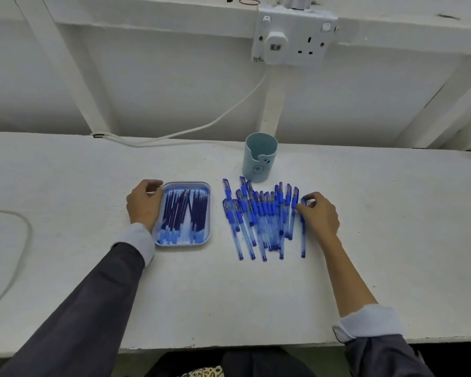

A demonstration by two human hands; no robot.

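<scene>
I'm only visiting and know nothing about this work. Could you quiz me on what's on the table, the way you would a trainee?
1. True or false: the cup stands upright behind the loose pens.
2. The left hand grips: A the cup, B the tray, C a pen.
3. Which pen does the right hand pinch?
Key: 1 true; 2 B; 3 the rightmost pen.

Left sleeve (74, 308): dark grey cloth was worn down to the wrist and was finished by a pale blue cuff (138, 240). Right sleeve (378, 355): the same grey was pushed up the forearm, its pale cuff (370, 319) turned out. Left hand (144, 206) and right hand (320, 216) were left uncovered.
</scene>
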